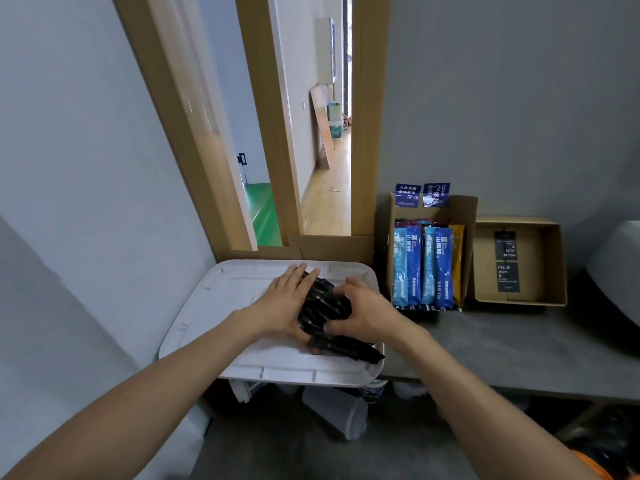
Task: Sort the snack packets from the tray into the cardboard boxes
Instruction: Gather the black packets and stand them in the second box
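The left hand (289, 301) lay flat with its fingers stretched out, pressing down on the left side of a heap of glossy black snack packets (327, 301); its thumb seemed to sit against the heap's near edge, though the packets hid most of it. The right hand (365, 311) faced it from the other side, its fingers curled over the top of the same heap and its thumb tucked in at the near edge, so that it gripped the pile while the left hand steadied it. A few of the black packets stuck out toward the near right, below the right wrist. The heap rested in the middle of a white plastic tray (239, 299), which stood at the left end of a grey tabletop (485, 348), close to a grey wall (86, 168) and just in front of a wooden door frame (367, 133). Just beside the tray's right edge stood a tall open cardboard box (469, 216) filled with blue stick packets (414, 268) lying side by side, with a yellow packet (458, 258) at their right. Next to it on the right lay a shallow cardboard box (554, 268) holding two dark rectangular packets (507, 277).
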